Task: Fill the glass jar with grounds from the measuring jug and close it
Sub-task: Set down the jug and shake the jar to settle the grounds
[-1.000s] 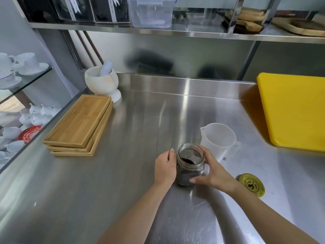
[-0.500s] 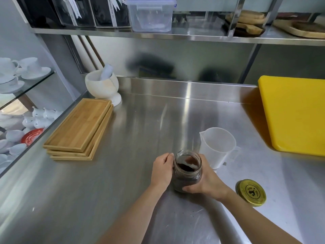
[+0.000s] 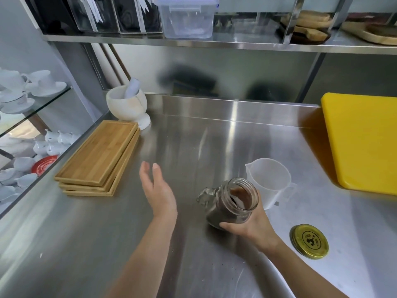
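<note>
A glass jar (image 3: 231, 204) holding dark grounds is tilted, its open mouth leaning toward the right, with my right hand (image 3: 251, 225) wrapped around its lower side. My left hand (image 3: 158, 193) hovers open to the left of the jar, fingers apart, touching nothing. The clear plastic measuring jug (image 3: 269, 182) stands upright just behind the jar and looks empty. The gold metal lid (image 3: 310, 241) lies flat on the steel counter (image 3: 193, 147) to the right of my right wrist.
A stack of bamboo trays (image 3: 97, 160) sits at the left, with a white mortar and pestle (image 3: 129, 106) behind it. A yellow cutting board (image 3: 363, 140) fills the right side. A shelf runs overhead; cups sit on glass shelves at far left.
My left hand has let go of the jar and moved away to the left. My right hand has tilted the jar, which stood upright before.
</note>
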Demonstrator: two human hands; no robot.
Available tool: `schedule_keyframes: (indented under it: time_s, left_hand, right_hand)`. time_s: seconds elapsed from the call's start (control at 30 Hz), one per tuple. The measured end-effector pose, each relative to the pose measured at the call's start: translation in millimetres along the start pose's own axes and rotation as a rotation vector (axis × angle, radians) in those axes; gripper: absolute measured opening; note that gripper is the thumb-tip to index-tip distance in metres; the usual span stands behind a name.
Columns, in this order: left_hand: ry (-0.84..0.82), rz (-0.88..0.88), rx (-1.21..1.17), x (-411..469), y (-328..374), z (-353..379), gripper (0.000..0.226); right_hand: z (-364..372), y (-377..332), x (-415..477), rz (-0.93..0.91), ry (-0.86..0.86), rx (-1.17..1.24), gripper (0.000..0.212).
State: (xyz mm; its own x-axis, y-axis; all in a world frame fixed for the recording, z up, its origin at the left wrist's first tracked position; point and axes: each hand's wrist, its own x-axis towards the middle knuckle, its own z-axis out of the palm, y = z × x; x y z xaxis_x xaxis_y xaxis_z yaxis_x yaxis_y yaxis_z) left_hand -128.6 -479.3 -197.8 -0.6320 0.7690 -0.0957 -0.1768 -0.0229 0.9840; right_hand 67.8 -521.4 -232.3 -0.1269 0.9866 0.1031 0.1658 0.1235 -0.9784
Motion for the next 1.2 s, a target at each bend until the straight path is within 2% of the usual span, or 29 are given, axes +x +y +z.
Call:
schedule_keyframes:
  time_s: [0.03,0.1,0.13,0.17,0.2,0.33,0.37,0.4,0.47,0.5,0.53,0.57,0.67,0.7,0.73,0.8,0.83,0.87,0.97,1.03,1.07,1.13,1.2]
  left_hand:
    - [-0.125,-0.053,0.031,-6.3,-1.7,3.4,0.044]
    - [-0.543,-0.146,0.219,-27.8,-9.1,10.0,0.048]
    - [-0.677,-0.126,0.331,-34.3,-12.9,10.2,0.048]
    - [-0.695,-0.069,0.373,-33.9,-15.4,10.0,0.046]
    - [-0.625,-0.026,0.331,-28.3,-13.8,9.1,0.045]
    - [-0.046,0.073,0.052,-1.0,-0.7,-6.5,0.043]
    - [-0.045,0.090,0.057,-4.3,1.7,-5.8,0.043]
    - [-0.141,0.090,0.096,-11.6,1.1,-1.0,0.042]
    - [-0.494,-0.002,0.254,-33.6,-10.7,9.2,0.039]
    - [-0.613,-0.023,0.333,-40.8,-14.0,10.4,0.038]
    - [-0.635,0.008,0.371,-40.3,-15.8,10.9,0.037]
    - [-0.574,0.060,0.366,-33.9,-16.9,10.3,0.040]
    - [-0.122,0.136,0.178,-18.7,-8.1,0.3,0.041]
    - [-0.067,0.141,0.121,-19.3,-8.4,1.3,0.041]
    - [-0.135,0.140,0.138,-25.3,-7.2,5.4,0.040]
    - [-0.457,0.107,0.298,-45.4,-14.1,14.5,0.039]
    - [-0.565,0.063,0.334,-51.9,-17.6,16.3,0.042]
    - [-0.599,0.046,0.337,-53.6,-21.0,16.9,0.045]
    - [-0.465,0.051,0.245,-54.4,-25.0,18.1,0.036]
    - [-0.381,-0.041,0.117,-57.1,-24.0,22.0,0.021]
    - [-0.358,-0.099,0.068,-56.9,-21.5,24.1,0.022]
    - [-0.363,-0.172,0.030,-51.7,-13.7,25.0,0.027]
    - [-0.432,-0.145,0.073,-42.2,-4.1,22.0,0.030]
  right_hand:
    - [3.0,-1.8,0.4,0.002,-0.009,0.001,0.088]
    - [7.4,-2.6,0.8,-0.001,-0.032,0.009,0.089]
    - [8.0,-2.5,0.3,0.000,-0.040,0.012,0.089]
    - [7.9,-2.8,-0.5,0.003,-0.040,0.011,0.089]
    - [7.3,-3.1,-1.1,0.005,-0.034,0.010,0.090]
    - [5.5,-1.5,-1.3,0.016,0.024,0.073,0.091]
    - [6.6,-3.0,-0.4,0.023,0.029,0.092,0.090]
    - [7.9,-4.9,0.8,0.027,0.023,0.104,0.090]
    - [10.0,-7.1,3.1,0.021,-0.001,0.124,0.088]
    - [10.1,-7.8,3.2,0.029,-0.005,0.130,0.089]
    - [9.5,-8.5,2.3,0.040,-0.003,0.138,0.090]
    - [8.4,-8.7,1.4,0.045,0.003,0.148,0.092]
    - [5.5,-4.2,0.3,0.056,0.036,0.161,0.093]
    - [6.1,-3.5,0.7,0.059,0.041,0.168,0.092]
    - [7.3,-3.7,1.5,0.062,0.037,0.177,0.091]
    - [8.8,-4.1,3.0,0.055,0.026,0.185,0.090]
    - [8.8,-4.5,3.3,0.049,0.025,0.181,0.090]
    - [8.4,-5.5,3.0,0.043,0.029,0.177,0.090]
    - [10.3,-11.6,1.9,0.016,0.035,0.183,0.090]
    - [17.7,-15.9,0.5,-0.004,0.041,0.191,0.088]
    - [22.0,-16.8,-0.7,-0.015,0.047,0.193,0.086]
    - [26.1,-17.5,-2.0,-0.027,0.041,0.204,0.086]
    - [19.4,-18.7,-0.1,-0.037,-0.050,0.185,0.093]
